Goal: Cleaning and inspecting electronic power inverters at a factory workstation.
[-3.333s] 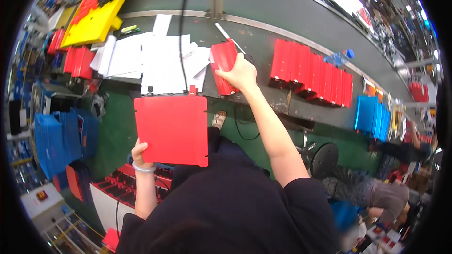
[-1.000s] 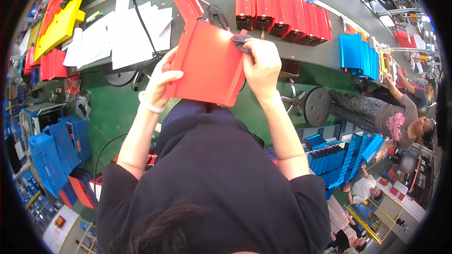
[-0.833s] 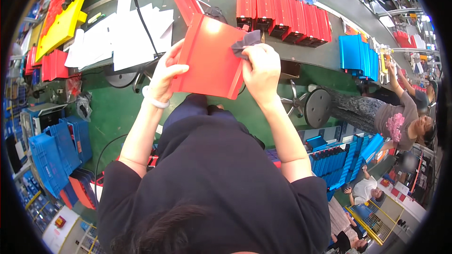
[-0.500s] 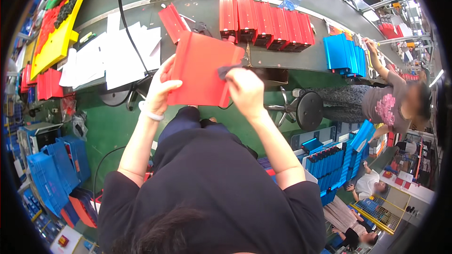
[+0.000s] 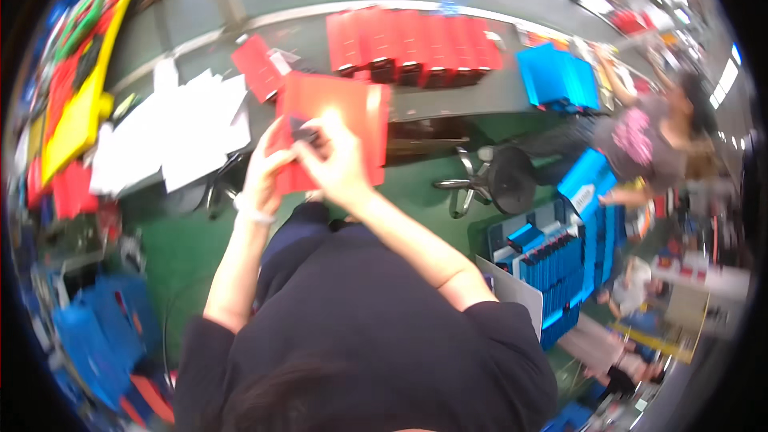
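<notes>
Desk runs ahead of me w/ red boxes in a row, prob. to save room; papers lie L of them, apart, likely to stay clean. Red case is up btwn me & desk. My L hand is clamped on its L edge, prob. to steady it; R hand pinches dark cloth at its face, contact blurred.
</notes>
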Demonstrator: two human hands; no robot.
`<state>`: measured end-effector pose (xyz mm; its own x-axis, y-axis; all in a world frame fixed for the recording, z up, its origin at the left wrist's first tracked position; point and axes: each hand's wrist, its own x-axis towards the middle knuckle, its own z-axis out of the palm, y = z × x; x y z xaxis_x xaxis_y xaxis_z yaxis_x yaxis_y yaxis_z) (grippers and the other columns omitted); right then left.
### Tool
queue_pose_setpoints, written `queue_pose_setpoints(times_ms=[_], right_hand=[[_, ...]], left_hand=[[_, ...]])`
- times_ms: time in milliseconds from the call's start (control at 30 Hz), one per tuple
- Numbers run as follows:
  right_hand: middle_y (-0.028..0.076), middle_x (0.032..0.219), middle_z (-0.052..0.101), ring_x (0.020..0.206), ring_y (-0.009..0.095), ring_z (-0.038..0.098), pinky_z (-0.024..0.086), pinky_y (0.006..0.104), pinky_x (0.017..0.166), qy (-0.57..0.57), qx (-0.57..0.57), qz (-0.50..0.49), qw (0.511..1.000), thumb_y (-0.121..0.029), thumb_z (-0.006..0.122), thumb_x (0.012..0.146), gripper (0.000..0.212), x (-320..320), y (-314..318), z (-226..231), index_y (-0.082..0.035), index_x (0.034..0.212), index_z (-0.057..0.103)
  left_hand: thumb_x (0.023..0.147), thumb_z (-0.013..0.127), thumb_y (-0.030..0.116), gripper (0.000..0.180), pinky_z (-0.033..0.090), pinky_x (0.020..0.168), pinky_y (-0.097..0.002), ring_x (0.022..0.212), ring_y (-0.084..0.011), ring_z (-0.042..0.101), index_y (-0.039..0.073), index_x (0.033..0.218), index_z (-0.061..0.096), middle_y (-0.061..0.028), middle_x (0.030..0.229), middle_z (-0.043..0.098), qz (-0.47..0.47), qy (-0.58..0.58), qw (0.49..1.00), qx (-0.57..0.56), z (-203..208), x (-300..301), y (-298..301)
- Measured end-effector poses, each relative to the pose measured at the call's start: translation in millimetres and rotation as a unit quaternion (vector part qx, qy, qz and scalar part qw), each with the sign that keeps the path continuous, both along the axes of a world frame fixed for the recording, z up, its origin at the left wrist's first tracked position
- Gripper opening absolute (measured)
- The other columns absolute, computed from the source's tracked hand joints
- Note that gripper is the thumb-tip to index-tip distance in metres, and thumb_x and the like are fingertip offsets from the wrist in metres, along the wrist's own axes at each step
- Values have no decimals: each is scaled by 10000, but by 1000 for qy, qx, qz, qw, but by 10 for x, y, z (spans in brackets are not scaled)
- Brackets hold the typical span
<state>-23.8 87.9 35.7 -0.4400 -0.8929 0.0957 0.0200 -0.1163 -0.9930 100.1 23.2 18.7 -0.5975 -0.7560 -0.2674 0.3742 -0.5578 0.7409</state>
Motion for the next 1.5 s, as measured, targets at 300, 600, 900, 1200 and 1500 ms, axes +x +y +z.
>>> queue_pose_setpoints(times_ms=[300, 600, 900, 1200, 1500], right_hand=[[119, 780, 596, 710, 285, 607, 479, 360, 626, 309, 46, 68, 948, -53, 648, 692, 159, -163, 505, -62, -36, 836, 583], [65, 859, 602, 872, 170, 563, 442, 289, 836, -16, 205, 58, 977, -19, 493, 726, 169, -1063, 795, -676, -8, 859, 597], [138, 887, 650, 860, 251, 629, 483, 347, 760, 236, 195, 72, 949, -346, 589, 867, 332, -689, -1039, -839, -41, 997, 619], [156, 878, 664, 830, 347, 642, 514, 446, 725, 403, 257, 64, 876, -429, 481, 861, 409, -395, -2135, -993, -68, 976, 633], [165, 667, 623, 641, 337, 635, 494, 448, 568, 458, 145, -36, 876, -226, 517, 861, 237, -469, -2039, -1112, -39, 740, 599]], left_hand=[[793, 559, -21, 621, 426, 955, -338, 1134, -213, 524, 15, 1380, 361, -121, 1283, 509, 29, 2, 999, -19, 5, -27, -293], [630, 748, 8, 781, 412, 974, -320, 1140, -207, 509, -48, 1329, 405, -145, 1266, 512, 59, -170, 963, -198, 45, 550, -185], [628, 711, -53, 778, 427, 966, -319, 1127, -214, 534, -78, 1328, 372, -157, 1245, 524, 153, -250, 948, -126, -42, 920, -144], [640, 721, -17, 742, 442, 934, -340, 1074, -226, 550, -33, 1315, 414, -152, 1203, 546, 159, -324, 906, -221, -368, 812, -635], [658, 657, -53, 718, 381, 997, -344, 1145, -247, 507, -53, 1325, 392, -153, 1257, 505, 113, -311, 923, -198, -366, 825, -1040]])
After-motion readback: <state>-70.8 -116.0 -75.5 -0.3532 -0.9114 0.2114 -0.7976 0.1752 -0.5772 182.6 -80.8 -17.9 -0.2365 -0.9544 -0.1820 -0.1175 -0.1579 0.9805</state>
